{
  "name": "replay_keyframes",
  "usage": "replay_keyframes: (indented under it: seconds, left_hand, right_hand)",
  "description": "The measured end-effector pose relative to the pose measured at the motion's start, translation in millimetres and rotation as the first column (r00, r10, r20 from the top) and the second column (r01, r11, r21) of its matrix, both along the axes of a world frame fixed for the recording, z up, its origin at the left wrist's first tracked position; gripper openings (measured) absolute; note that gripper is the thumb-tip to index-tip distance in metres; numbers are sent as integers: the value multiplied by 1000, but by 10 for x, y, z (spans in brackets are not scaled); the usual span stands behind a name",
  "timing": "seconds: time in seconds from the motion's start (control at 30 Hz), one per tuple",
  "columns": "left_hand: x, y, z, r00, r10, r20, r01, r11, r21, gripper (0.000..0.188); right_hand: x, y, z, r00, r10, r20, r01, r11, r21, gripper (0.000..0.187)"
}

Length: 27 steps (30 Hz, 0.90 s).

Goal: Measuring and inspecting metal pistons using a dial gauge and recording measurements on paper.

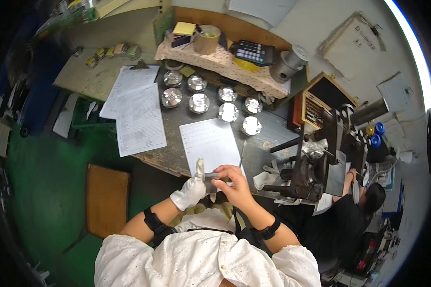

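My left hand (191, 190), in a white glove, grips a small grey block-like piece (209, 185) in front of my body, with its thumb pointing up. From the other side, my bare right hand (235, 187) holds the same piece between thumb and fingers. The hands partly hide it, so its exact kind cannot be made out. Just beyond my hands lies a handwritten sheet of paper (208, 141) at the table's near edge, with a slim pen-like stick (243, 152) beside it. Several shiny round metal parts (198, 103) stand in loose rows farther back.
Left of the sheet lie a clipboard (140, 66) and printed papers (141, 119). A shelf holds a calculator (253, 52) and a metal cylinder (289, 62). On the right stand a dark metal stand (316, 167) and a wooden case (316, 103). Another person (345, 225) works beyond; a chair (107, 200) is left.
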<state>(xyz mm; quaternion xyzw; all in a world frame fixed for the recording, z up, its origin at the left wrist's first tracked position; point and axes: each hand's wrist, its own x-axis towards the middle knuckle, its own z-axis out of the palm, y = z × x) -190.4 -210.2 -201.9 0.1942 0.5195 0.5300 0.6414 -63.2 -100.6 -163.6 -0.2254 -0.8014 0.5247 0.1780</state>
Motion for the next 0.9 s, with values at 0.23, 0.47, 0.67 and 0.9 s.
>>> replay_keyframes:
  seconds: [0.23, 0.47, 0.67, 0.9]
  left_hand:
    - [-170, 70, -122, 928, 77, -364, -118, 989, -93, 59]
    - [-554, -58, -937, 251, -366, -896, -263, 865, -427, 74]
    - [-716, -57, -1028, 213, -439, -873, -322, 812, -487, 81]
    - [-787, -101, -1167, 280, -469, -838, -266, 801, -537, 90]
  right_hand:
    - [-36, 218, -68, 974, -220, 63, 195, 943, 270, 18]
    - [-332, 632, -686, 895, -333, 297, 85, 781, 619, 19]
    - [-608, 754, -1059, 790, -373, 487, -80, 724, 685, 16]
    - [-745, 787, -1261, 666, -391, 636, -256, 680, 687, 21]
